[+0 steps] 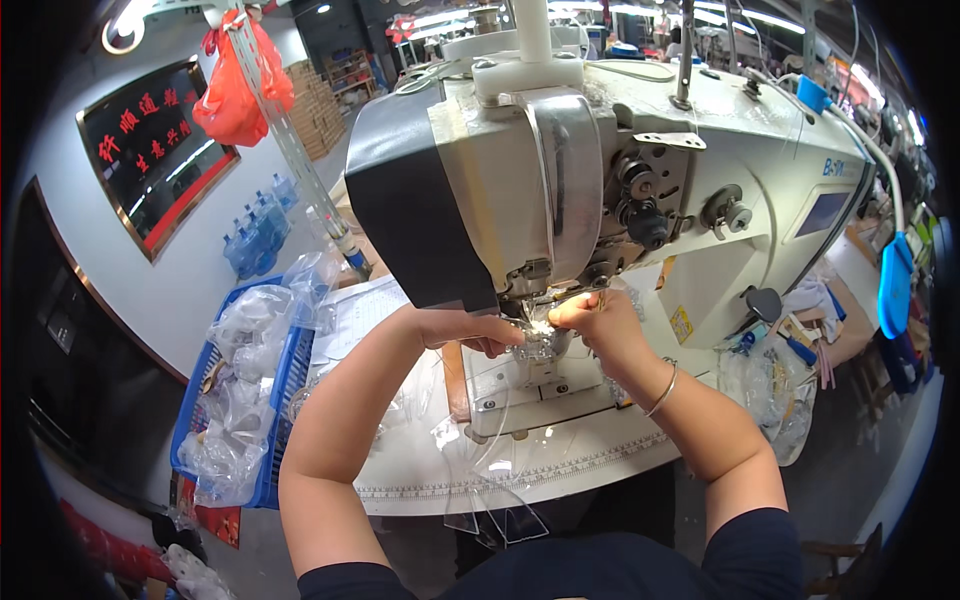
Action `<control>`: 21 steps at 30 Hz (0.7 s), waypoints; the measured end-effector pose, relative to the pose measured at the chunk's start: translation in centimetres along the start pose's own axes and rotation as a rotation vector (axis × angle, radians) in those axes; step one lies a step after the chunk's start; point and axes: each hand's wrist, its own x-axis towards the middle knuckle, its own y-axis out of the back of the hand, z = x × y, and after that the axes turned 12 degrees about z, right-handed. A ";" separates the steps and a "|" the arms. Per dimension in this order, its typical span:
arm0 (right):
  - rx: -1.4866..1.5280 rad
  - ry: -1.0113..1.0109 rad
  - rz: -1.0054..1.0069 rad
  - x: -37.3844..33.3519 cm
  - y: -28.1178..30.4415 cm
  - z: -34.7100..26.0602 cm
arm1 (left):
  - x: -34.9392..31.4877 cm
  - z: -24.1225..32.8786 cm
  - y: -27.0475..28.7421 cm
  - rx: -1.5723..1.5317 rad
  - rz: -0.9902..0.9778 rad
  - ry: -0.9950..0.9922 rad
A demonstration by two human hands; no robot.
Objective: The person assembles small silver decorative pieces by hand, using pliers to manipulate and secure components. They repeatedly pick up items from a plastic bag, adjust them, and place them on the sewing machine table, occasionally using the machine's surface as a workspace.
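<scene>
A large white and black sewing machine point(690, 130) stands in front of me, with its needle area lit by a bright lamp. My left hand point(468, 328) is at the left of the needle, its fingers bent together on a clear plastic piece point(540, 348). From the right, my right hand point(600, 318) pinches the same plastic close to the needle; a bangle is on that wrist. Glare and the fingers hide the exact edge they hold. Clear plastic sheeting point(478, 455) hangs over the table's front edge, with dark-edged strips at its lower end.
A blue basket point(275, 440) full of clear plastic pieces stands at the left. The white table point(590, 465) has a ruler strip along its front. Bagged clear pieces point(765, 390) and tools lie at the right. A blue-ended flexible arm point(893, 285) hangs at the far right.
</scene>
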 end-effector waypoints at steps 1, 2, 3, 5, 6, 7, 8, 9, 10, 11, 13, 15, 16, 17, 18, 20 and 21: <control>-0.017 0.021 0.011 0.2 -0.1 -0.1 | 0.2 0.0 0.1 0.014 0.000 -0.031; -0.033 0.042 0.021 0.2 -0.3 -0.3 | 0.3 0.1 0.2 0.014 0.019 -0.047; -0.052 0.062 0.033 0.3 -0.4 -0.4 | 0.3 0.3 0.2 0.013 0.036 -0.064; -0.024 0.138 0.027 1.3 -0.4 0.7 | 0.4 0.1 0.2 -0.021 0.063 -0.069; 0.005 0.146 0.025 1.5 -0.5 0.9 | 0.6 -0.3 0.2 -0.052 0.072 -0.060; 0.034 0.154 0.022 1.6 -0.5 1.0 | 0.7 -0.5 0.3 -0.082 0.082 -0.051; 0.019 0.153 0.027 1.6 -0.5 1.0 | 0.6 -0.2 0.2 -0.075 0.089 -0.043; 0.003 0.152 0.027 1.5 -0.5 0.9 | 0.3 0.2 0.1 -0.070 0.098 -0.034; -0.013 0.151 0.027 1.5 -0.5 0.8 | 0.1 0.4 0.0 -0.066 0.108 -0.024; -0.023 0.152 0.033 1.5 -0.5 0.9 | 0.2 0.4 0.0 -0.051 0.109 -0.016; -0.050 0.154 0.041 1.6 -0.5 1.2 | 0.6 0.0 0.2 -0.031 0.112 0.000; -0.002 0.192 0.019 1.7 -0.6 1.3 | 0.9 -0.2 0.4 -0.034 0.081 0.005; 0.021 0.210 0.011 1.7 -0.6 1.3 | 1.1 -0.4 0.5 -0.035 0.062 0.007; 0.019 0.190 0.019 1.6 -0.7 1.2 | 1.2 -0.8 0.5 -0.088 0.055 -0.005; 0.020 0.173 0.028 1.4 -0.8 0.9 | 1.4 -1.3 0.5 -0.137 0.049 -0.020; 0.032 0.166 0.028 1.3 -0.8 0.8 | 1.3 -1.6 0.6 -0.189 0.037 -0.032; 0.046 0.178 0.021 1.4 -0.8 1.0 | 1.2 -1.5 0.7 -0.189 0.033 -0.029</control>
